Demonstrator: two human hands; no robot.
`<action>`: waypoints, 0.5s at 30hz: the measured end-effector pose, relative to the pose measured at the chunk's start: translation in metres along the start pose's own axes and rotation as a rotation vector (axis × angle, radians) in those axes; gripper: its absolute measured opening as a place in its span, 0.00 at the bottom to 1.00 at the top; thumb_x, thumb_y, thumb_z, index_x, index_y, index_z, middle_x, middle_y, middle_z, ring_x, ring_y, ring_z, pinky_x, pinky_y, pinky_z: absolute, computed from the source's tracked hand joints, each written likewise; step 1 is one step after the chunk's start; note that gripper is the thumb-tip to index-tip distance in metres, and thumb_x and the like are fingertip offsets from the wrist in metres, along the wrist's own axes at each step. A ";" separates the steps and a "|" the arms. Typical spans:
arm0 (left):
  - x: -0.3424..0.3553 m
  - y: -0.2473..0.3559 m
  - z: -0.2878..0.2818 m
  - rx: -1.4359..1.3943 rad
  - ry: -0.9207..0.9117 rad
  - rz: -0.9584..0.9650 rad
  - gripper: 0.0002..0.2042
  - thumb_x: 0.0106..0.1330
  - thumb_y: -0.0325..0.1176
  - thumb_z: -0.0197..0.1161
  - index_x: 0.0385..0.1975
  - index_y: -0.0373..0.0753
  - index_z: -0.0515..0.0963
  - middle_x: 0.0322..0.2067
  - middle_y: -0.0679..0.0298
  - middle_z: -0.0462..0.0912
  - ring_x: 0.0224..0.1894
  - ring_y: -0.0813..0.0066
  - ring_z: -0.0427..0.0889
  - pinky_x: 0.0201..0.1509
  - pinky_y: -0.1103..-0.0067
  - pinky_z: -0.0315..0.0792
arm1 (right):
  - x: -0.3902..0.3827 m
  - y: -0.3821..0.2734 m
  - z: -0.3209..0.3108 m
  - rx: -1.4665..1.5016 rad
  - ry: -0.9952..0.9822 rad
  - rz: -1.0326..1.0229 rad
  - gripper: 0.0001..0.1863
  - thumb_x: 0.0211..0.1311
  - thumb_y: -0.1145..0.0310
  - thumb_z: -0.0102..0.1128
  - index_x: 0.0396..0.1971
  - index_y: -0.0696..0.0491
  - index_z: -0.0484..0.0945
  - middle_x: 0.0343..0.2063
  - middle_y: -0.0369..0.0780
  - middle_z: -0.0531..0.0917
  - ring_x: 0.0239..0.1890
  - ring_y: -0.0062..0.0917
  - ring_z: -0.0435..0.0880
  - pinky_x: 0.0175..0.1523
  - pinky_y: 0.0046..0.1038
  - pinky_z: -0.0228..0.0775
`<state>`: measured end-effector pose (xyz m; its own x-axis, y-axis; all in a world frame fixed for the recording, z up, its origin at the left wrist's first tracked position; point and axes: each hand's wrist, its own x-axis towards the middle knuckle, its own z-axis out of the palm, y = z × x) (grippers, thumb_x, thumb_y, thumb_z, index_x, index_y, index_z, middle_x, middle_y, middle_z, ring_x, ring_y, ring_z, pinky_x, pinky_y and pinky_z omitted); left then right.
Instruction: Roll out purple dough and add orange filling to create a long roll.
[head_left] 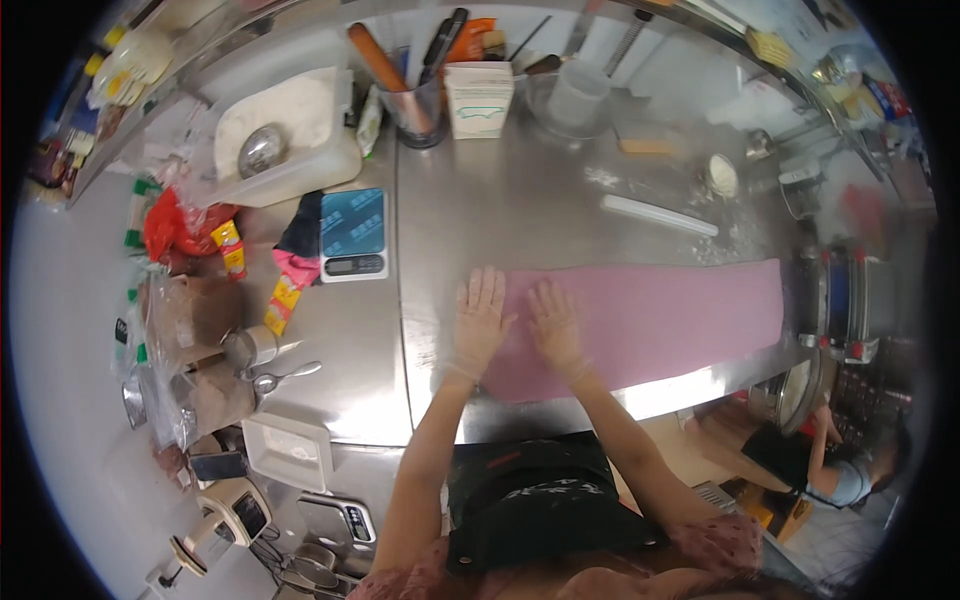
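A long flat sheet of pink rolled dough [640, 320] lies across the brushed steel worktable [520, 200], running from the middle out to the right edge. The left hand [480, 320] rests palm down on the sheet's left end, fingers spread flat, holding nothing. The right hand [555, 325] presses flat just beside it, fingers likewise splayed. A small blue digital kitchen scale [353, 235] sits left of the dough, a white rolling stick [658, 215] behind it
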<state>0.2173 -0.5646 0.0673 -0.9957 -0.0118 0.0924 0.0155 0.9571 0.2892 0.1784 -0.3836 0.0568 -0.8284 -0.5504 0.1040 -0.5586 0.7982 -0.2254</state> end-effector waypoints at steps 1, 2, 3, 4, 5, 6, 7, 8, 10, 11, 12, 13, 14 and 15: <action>0.004 0.004 0.007 -0.008 -0.003 0.017 0.38 0.61 0.46 0.64 0.69 0.36 0.60 0.67 0.49 0.62 0.71 0.50 0.58 0.72 0.60 0.54 | -0.007 0.005 0.006 0.014 -0.081 -0.069 0.30 0.61 0.63 0.57 0.65 0.54 0.67 0.65 0.49 0.67 0.69 0.47 0.61 0.72 0.51 0.49; 0.006 -0.001 0.014 -0.032 -0.091 0.009 0.39 0.63 0.49 0.61 0.70 0.35 0.57 0.70 0.50 0.58 0.73 0.51 0.54 0.74 0.58 0.49 | -0.009 0.008 0.006 0.036 -0.160 -0.144 0.32 0.61 0.60 0.58 0.66 0.53 0.66 0.67 0.49 0.65 0.70 0.47 0.59 0.73 0.52 0.46; 0.008 -0.002 0.021 -0.053 -0.181 -0.002 0.40 0.64 0.53 0.58 0.71 0.34 0.55 0.72 0.50 0.54 0.75 0.52 0.50 0.76 0.56 0.44 | -0.015 0.014 0.003 0.037 -0.156 -0.136 0.32 0.61 0.60 0.58 0.66 0.53 0.66 0.67 0.49 0.65 0.70 0.47 0.59 0.73 0.52 0.46; 0.009 0.003 0.023 -0.054 -0.187 0.012 0.40 0.64 0.53 0.58 0.71 0.34 0.55 0.72 0.50 0.54 0.75 0.52 0.50 0.76 0.56 0.44 | -0.021 0.019 -0.005 0.047 -0.142 -0.045 0.34 0.61 0.59 0.58 0.67 0.53 0.64 0.68 0.49 0.63 0.71 0.47 0.58 0.73 0.51 0.46; 0.008 0.008 0.025 0.001 -0.192 -0.020 0.40 0.65 0.54 0.56 0.71 0.34 0.54 0.72 0.50 0.54 0.75 0.51 0.50 0.76 0.56 0.44 | -0.024 0.023 -0.011 0.059 -0.129 0.042 0.36 0.61 0.57 0.58 0.68 0.52 0.62 0.69 0.49 0.61 0.71 0.47 0.57 0.73 0.51 0.45; 0.007 0.013 0.027 0.058 -0.195 -0.056 0.40 0.66 0.54 0.55 0.71 0.33 0.54 0.72 0.50 0.54 0.75 0.51 0.50 0.76 0.56 0.44 | -0.028 0.029 -0.010 0.063 -0.129 0.049 0.36 0.61 0.57 0.58 0.68 0.52 0.62 0.69 0.49 0.61 0.71 0.47 0.57 0.73 0.51 0.45; 0.008 0.013 0.026 0.075 -0.184 -0.062 0.40 0.66 0.54 0.55 0.71 0.33 0.54 0.72 0.50 0.54 0.75 0.51 0.50 0.76 0.56 0.44 | -0.024 0.035 -0.011 0.068 -0.151 0.002 0.37 0.61 0.57 0.59 0.69 0.52 0.61 0.69 0.49 0.60 0.71 0.48 0.56 0.74 0.51 0.44; 0.009 0.013 0.026 0.109 -0.161 -0.071 0.40 0.66 0.55 0.54 0.71 0.32 0.54 0.72 0.50 0.54 0.74 0.51 0.50 0.76 0.55 0.44 | -0.019 0.040 -0.012 0.075 -0.173 -0.052 0.38 0.61 0.56 0.59 0.69 0.52 0.60 0.70 0.49 0.59 0.72 0.48 0.56 0.74 0.51 0.44; -0.005 0.012 0.026 0.175 -0.130 -0.118 0.40 0.67 0.56 0.53 0.71 0.32 0.54 0.72 0.50 0.54 0.74 0.50 0.51 0.76 0.55 0.45 | -0.023 0.036 -0.017 0.136 -0.127 -0.032 0.39 0.60 0.56 0.60 0.69 0.52 0.60 0.70 0.50 0.59 0.72 0.49 0.55 0.74 0.51 0.43; -0.021 0.020 0.031 0.140 -0.053 -0.131 0.40 0.67 0.56 0.53 0.71 0.32 0.54 0.72 0.50 0.54 0.75 0.52 0.51 0.75 0.54 0.45 | -0.029 0.034 -0.018 0.184 -0.099 0.009 0.40 0.59 0.56 0.61 0.70 0.52 0.60 0.70 0.50 0.58 0.72 0.49 0.54 0.74 0.51 0.43; -0.024 0.023 0.032 0.117 0.038 -0.146 0.40 0.66 0.56 0.53 0.71 0.33 0.55 0.72 0.50 0.54 0.75 0.53 0.50 0.75 0.53 0.45 | -0.032 0.037 -0.016 0.145 -0.117 -0.005 0.40 0.58 0.55 0.62 0.70 0.52 0.60 0.70 0.50 0.58 0.72 0.49 0.54 0.74 0.51 0.42; -0.023 0.026 0.031 0.071 -0.056 -0.132 0.40 0.67 0.55 0.53 0.71 0.33 0.55 0.72 0.50 0.54 0.75 0.53 0.50 0.75 0.54 0.46 | -0.040 0.041 -0.014 0.104 -0.143 -0.014 0.41 0.58 0.55 0.63 0.70 0.51 0.59 0.71 0.50 0.58 0.73 0.49 0.53 0.74 0.51 0.42; -0.028 0.035 0.030 0.016 -0.157 -0.128 0.39 0.67 0.55 0.53 0.71 0.33 0.55 0.72 0.50 0.55 0.75 0.52 0.51 0.75 0.54 0.46 | -0.047 0.044 -0.017 0.105 -0.185 -0.032 0.42 0.57 0.55 0.64 0.70 0.51 0.59 0.71 0.50 0.58 0.73 0.49 0.53 0.74 0.52 0.42; -0.033 0.033 0.034 0.053 -0.095 -0.118 0.40 0.67 0.56 0.53 0.70 0.32 0.55 0.71 0.47 0.55 0.74 0.50 0.52 0.75 0.55 0.47 | -0.042 0.038 -0.017 0.120 -0.216 -0.078 0.42 0.56 0.54 0.64 0.70 0.51 0.59 0.71 0.50 0.58 0.73 0.49 0.53 0.74 0.52 0.42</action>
<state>0.2474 -0.5232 0.0414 -0.9946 -0.0995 -0.0307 -0.1039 0.9648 0.2417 0.1907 -0.3258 0.0606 -0.7481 -0.6587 -0.0810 -0.6007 0.7239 -0.3392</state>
